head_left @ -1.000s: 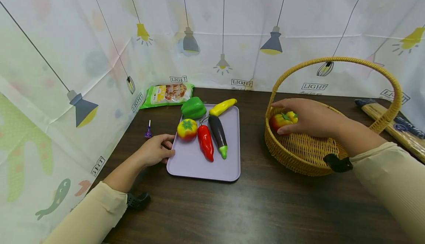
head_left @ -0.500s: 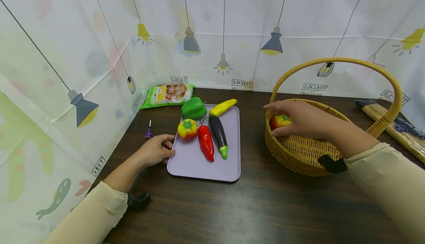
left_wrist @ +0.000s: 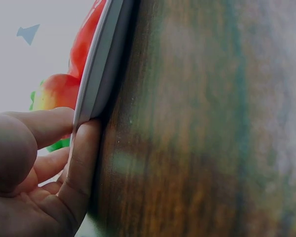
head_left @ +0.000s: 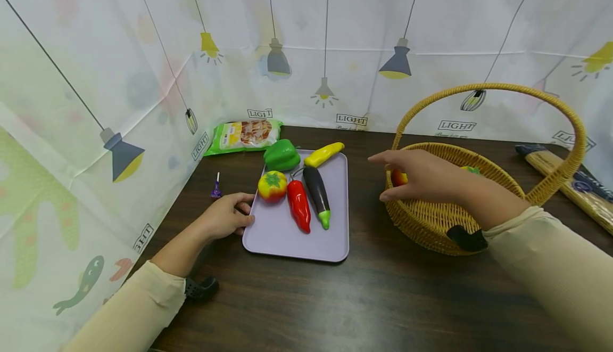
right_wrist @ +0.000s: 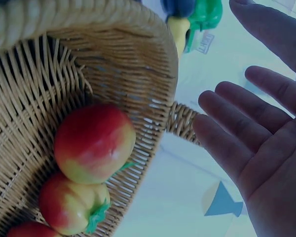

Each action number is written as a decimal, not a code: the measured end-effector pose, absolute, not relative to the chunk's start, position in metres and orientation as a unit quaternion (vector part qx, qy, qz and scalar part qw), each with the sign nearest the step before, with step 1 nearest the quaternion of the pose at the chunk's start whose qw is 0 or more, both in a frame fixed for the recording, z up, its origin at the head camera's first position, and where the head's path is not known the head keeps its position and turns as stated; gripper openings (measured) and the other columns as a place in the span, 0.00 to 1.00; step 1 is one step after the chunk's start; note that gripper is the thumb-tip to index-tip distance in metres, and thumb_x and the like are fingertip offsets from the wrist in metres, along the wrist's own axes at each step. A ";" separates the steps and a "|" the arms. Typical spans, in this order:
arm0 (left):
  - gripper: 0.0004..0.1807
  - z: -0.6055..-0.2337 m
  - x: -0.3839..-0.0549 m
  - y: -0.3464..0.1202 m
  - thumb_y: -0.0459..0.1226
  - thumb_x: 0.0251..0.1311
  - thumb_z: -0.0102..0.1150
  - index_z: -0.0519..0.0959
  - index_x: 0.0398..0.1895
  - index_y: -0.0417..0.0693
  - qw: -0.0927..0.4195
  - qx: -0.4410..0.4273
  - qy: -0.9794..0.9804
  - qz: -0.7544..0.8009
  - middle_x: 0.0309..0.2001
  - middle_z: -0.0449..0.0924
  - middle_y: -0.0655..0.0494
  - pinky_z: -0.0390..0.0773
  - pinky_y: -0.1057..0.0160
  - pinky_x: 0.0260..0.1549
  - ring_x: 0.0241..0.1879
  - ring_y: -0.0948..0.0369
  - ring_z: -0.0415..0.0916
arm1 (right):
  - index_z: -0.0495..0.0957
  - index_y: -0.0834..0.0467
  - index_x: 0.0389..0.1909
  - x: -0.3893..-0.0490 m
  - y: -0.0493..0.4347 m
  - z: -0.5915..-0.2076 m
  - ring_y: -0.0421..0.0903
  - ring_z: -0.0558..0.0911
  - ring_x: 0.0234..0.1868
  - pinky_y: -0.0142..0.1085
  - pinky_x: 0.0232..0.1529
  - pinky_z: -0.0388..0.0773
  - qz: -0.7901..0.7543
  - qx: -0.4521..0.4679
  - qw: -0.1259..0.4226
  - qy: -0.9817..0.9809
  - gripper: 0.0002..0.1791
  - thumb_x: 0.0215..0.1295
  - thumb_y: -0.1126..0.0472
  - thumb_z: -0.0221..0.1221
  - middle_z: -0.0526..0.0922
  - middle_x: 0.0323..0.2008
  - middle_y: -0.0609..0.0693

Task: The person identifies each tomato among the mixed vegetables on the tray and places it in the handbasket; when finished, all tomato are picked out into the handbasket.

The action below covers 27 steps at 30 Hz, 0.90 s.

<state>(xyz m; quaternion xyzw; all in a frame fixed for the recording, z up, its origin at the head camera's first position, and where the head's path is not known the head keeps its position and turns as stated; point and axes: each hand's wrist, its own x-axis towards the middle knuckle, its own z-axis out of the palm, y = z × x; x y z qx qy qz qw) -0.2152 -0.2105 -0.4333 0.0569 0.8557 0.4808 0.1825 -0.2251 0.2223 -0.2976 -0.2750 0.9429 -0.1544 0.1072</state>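
Note:
My left hand (head_left: 225,216) pinches the left edge of a lilac tray (head_left: 294,246); the left wrist view shows a finger under its rim (left_wrist: 91,94). On the tray lie a green bell pepper (head_left: 281,156), a long yellow pepper-like vegetable (head_left: 324,154), a red-yellow toy tomato (head_left: 272,186), a red chili pepper (head_left: 299,206) and an eggplant (head_left: 317,195). My right hand (head_left: 421,176) hovers over the left rim of a wicker basket (head_left: 431,237), fingers extended, holding nothing. Red-yellow toy tomatoes (right_wrist: 93,140) lie inside, partly hidden by the hand in the head view.
Behind the tray lies a green food bag (head_left: 246,136). A purple-wrapped lollipop (head_left: 217,187) is left of the tray. Long packages (head_left: 570,179) lie right of the basket, whose tall handle (head_left: 483,87) arches above it. A printed curtain (head_left: 354,64) borders the table.
My right hand has moved left, from above the basket's inside to its left rim, leaving the tomatoes in the basket. My left hand stays on the tray.

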 end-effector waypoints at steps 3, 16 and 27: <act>0.33 -0.433 -0.215 -0.210 0.29 0.66 0.65 0.66 0.73 0.36 0.182 0.056 0.855 0.482 0.47 0.74 0.42 0.84 0.58 0.31 0.32 0.55 0.78 | 0.69 0.49 0.73 -0.226 0.219 -0.300 0.59 0.76 0.64 0.60 0.59 0.74 -0.152 -0.284 0.102 0.941 0.43 0.59 0.42 0.72 0.79 0.62 0.57; 0.32 -0.430 -0.213 -0.209 0.29 0.65 0.65 0.68 0.72 0.38 0.177 0.048 0.860 0.477 0.46 0.74 0.43 0.84 0.59 0.30 0.31 0.55 0.77 | 0.69 0.50 0.73 -0.228 0.205 -0.306 0.59 0.76 0.64 0.59 0.58 0.75 -0.173 -0.292 0.121 0.933 0.42 0.60 0.46 0.73 0.78 0.63 0.57; 0.32 -0.430 -0.213 -0.209 0.29 0.65 0.65 0.68 0.72 0.37 0.178 0.046 0.858 0.479 0.45 0.74 0.43 0.83 0.59 0.29 0.30 0.55 0.77 | 0.70 0.52 0.72 -0.234 0.186 -0.315 0.59 0.75 0.66 0.58 0.60 0.74 -0.171 -0.293 0.142 0.930 0.43 0.56 0.46 0.75 0.76 0.66 0.55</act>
